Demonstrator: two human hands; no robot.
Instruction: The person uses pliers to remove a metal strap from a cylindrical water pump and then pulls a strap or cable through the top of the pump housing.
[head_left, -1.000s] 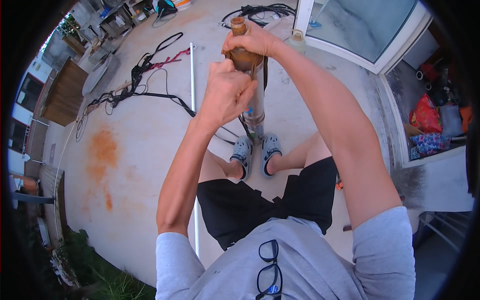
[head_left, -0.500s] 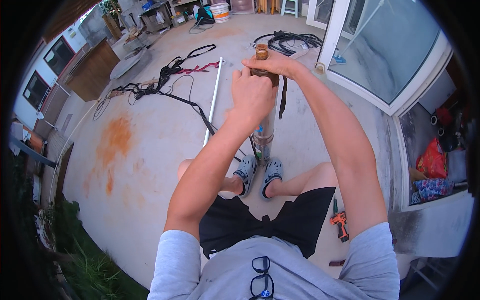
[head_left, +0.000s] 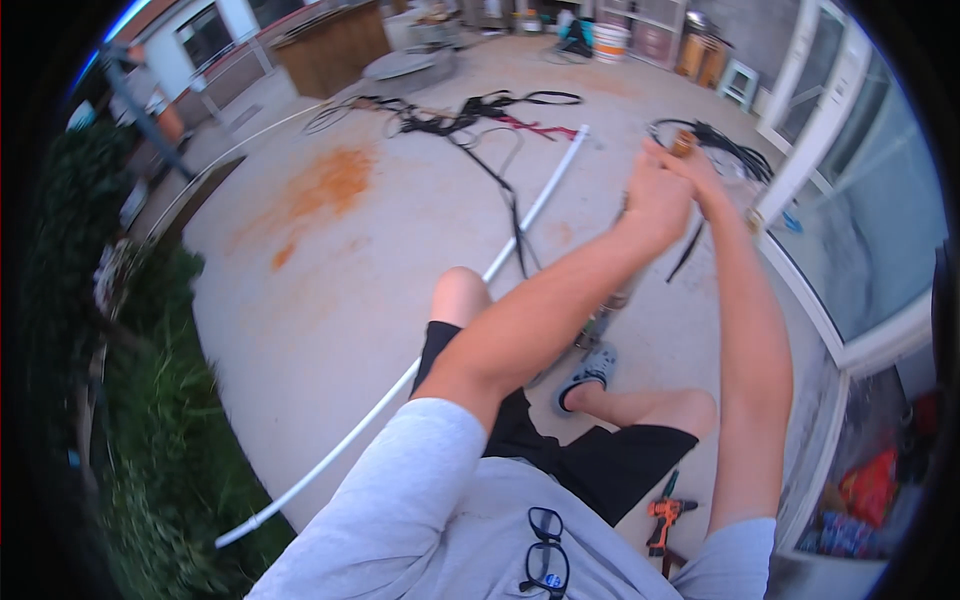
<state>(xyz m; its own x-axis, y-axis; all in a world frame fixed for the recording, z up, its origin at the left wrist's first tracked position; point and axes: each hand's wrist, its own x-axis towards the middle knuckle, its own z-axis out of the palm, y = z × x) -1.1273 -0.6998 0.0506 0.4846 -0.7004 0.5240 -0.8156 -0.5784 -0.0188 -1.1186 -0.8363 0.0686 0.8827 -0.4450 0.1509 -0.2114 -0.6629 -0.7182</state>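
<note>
Below the clasping fingers of the right hand (head_left: 699,180), the metal cylinder (head_left: 600,322) looks heavy, stiff, best gripped near its rusty neck (head_left: 683,143), the left hand's (head_left: 658,200) finger hold unclear.

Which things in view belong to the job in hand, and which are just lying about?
Apparently in use:
rusty-necked metal tube, both hands at its upper end
dark strip hanging near the hands

Lying about, untouched:
white pipe
orange drill
black cable coil
tangled black cords

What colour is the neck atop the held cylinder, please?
Rusty orange-brown; the neck shows best in the head view.
</note>
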